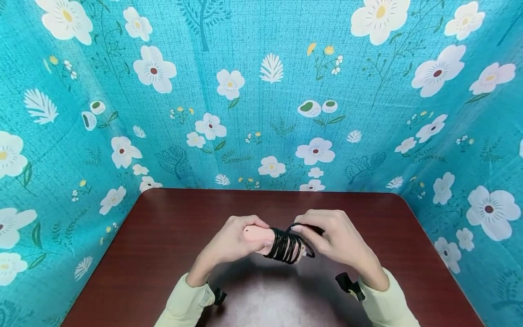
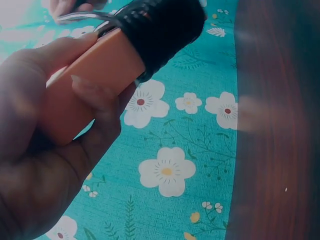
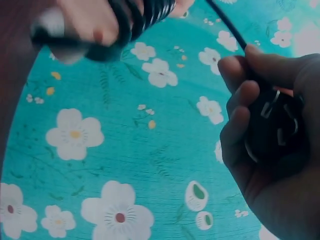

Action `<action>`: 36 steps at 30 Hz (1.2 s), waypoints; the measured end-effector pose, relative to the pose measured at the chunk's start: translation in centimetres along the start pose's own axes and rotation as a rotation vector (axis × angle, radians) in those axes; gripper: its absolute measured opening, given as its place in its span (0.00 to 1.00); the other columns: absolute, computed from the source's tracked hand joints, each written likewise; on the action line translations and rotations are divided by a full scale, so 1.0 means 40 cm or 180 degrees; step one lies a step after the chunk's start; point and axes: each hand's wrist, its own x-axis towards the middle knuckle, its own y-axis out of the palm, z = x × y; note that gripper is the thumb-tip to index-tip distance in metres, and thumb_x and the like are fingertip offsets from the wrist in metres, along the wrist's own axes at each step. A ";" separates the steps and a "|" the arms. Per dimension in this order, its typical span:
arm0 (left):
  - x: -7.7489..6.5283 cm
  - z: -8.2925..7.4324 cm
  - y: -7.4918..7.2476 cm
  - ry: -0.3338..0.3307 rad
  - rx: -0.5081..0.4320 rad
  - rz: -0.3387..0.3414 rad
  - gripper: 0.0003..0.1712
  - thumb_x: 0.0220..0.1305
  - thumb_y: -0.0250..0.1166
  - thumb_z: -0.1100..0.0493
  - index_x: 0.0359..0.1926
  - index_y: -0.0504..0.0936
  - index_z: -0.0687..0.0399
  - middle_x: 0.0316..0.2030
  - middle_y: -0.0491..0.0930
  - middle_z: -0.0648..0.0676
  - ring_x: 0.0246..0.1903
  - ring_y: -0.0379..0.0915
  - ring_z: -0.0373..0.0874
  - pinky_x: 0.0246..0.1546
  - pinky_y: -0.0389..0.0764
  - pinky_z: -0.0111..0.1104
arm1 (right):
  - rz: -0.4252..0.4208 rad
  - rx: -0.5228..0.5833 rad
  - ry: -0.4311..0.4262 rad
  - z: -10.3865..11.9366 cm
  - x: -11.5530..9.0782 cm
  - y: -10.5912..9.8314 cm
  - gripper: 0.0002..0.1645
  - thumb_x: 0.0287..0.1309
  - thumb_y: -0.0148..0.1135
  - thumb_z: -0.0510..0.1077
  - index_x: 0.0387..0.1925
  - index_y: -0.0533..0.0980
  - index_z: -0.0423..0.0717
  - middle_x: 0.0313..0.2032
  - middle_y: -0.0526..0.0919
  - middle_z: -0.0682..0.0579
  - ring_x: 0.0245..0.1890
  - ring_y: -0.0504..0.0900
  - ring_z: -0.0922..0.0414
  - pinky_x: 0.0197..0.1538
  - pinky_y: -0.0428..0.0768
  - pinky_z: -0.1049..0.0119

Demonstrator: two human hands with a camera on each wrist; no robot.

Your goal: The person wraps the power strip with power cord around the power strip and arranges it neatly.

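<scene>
My left hand (image 1: 233, 238) grips one end of a smooth pink block-like device (image 1: 257, 236), thumb on one side and fingers on the other. In the left wrist view the device (image 2: 107, 65) looks orange and box-shaped. Several turns of black power cord (image 1: 284, 247) are wound round its other end. To the right of it, my right hand (image 1: 335, 234) pinches the cord. Curled in that palm, in the right wrist view, is a black plug (image 3: 274, 127) with metal prongs. A length of cord (image 3: 227, 25) runs from this hand up and out of frame. What kind of device it is, I cannot tell.
Below the hands is a dark red-brown table (image 1: 184, 213) with rounded far corners. A turquoise flowered cloth (image 1: 245, 109) hangs behind and along both sides. Black straps (image 1: 349, 286) sit at the cuffs of pale yellow sleeves (image 1: 390, 299).
</scene>
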 end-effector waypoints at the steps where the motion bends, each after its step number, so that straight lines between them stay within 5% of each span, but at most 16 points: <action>1: -0.002 -0.001 0.000 0.0048 0.0017 0.0083 0.14 0.58 0.79 0.50 0.45 0.89 0.31 0.37 0.89 0.39 0.33 0.81 0.35 0.35 0.83 0.31 | 0.0059 0.0066 0.0030 -0.005 -0.001 0.001 0.11 0.62 0.73 0.39 0.42 0.87 0.60 0.29 0.81 0.69 0.26 0.71 0.73 0.33 0.71 0.80; 7: -0.013 -0.006 0.005 0.0197 0.0022 0.0388 0.15 0.57 0.79 0.53 0.45 0.88 0.33 0.38 0.89 0.39 0.33 0.81 0.33 0.36 0.83 0.29 | 0.0272 0.0483 0.0119 -0.039 -0.010 0.013 0.11 0.65 0.72 0.40 0.44 0.87 0.61 0.30 0.82 0.69 0.26 0.72 0.73 0.33 0.72 0.79; 13: -0.015 -0.008 0.007 0.0333 -0.0296 0.0535 0.14 0.58 0.79 0.50 0.46 0.88 0.36 0.38 0.90 0.42 0.29 0.81 0.32 0.30 0.84 0.30 | 0.0406 0.0964 0.0327 -0.079 -0.016 0.028 0.11 0.66 0.71 0.40 0.43 0.87 0.62 0.32 0.87 0.63 0.28 0.76 0.69 0.32 0.76 0.73; 19: -0.024 -0.010 0.013 0.0358 -0.0308 0.0554 0.14 0.58 0.80 0.49 0.46 0.88 0.34 0.37 0.89 0.42 0.29 0.80 0.32 0.30 0.84 0.29 | 0.0533 0.1177 0.0484 -0.102 -0.027 0.048 0.09 0.67 0.70 0.42 0.42 0.87 0.63 0.33 0.88 0.62 0.28 0.78 0.67 0.33 0.78 0.70; 25: -0.032 -0.014 0.018 0.0684 -0.0370 0.0514 0.17 0.57 0.80 0.52 0.47 0.89 0.37 0.38 0.90 0.42 0.31 0.79 0.31 0.31 0.83 0.28 | 0.0664 0.1516 0.0551 -0.123 -0.029 0.076 0.09 0.68 0.68 0.41 0.42 0.87 0.61 0.32 0.87 0.60 0.29 0.79 0.64 0.34 0.80 0.68; 32: -0.029 -0.015 0.022 0.0859 -0.0963 0.0438 0.17 0.58 0.80 0.57 0.49 0.89 0.46 0.39 0.91 0.51 0.30 0.81 0.33 0.27 0.83 0.29 | 0.0626 0.2206 0.0602 -0.132 -0.041 0.125 0.11 0.71 0.61 0.32 0.42 0.85 0.48 0.27 0.83 0.45 0.22 0.78 0.54 0.26 0.79 0.65; 36: -0.028 -0.009 0.022 0.0869 -0.1269 0.0301 0.19 0.57 0.79 0.64 0.50 0.89 0.52 0.40 0.91 0.56 0.31 0.81 0.34 0.27 0.83 0.30 | 0.0553 0.2408 0.0778 -0.125 -0.051 0.162 0.11 0.73 0.57 0.32 0.42 0.85 0.44 0.29 0.84 0.48 0.26 0.78 0.63 0.28 0.79 0.67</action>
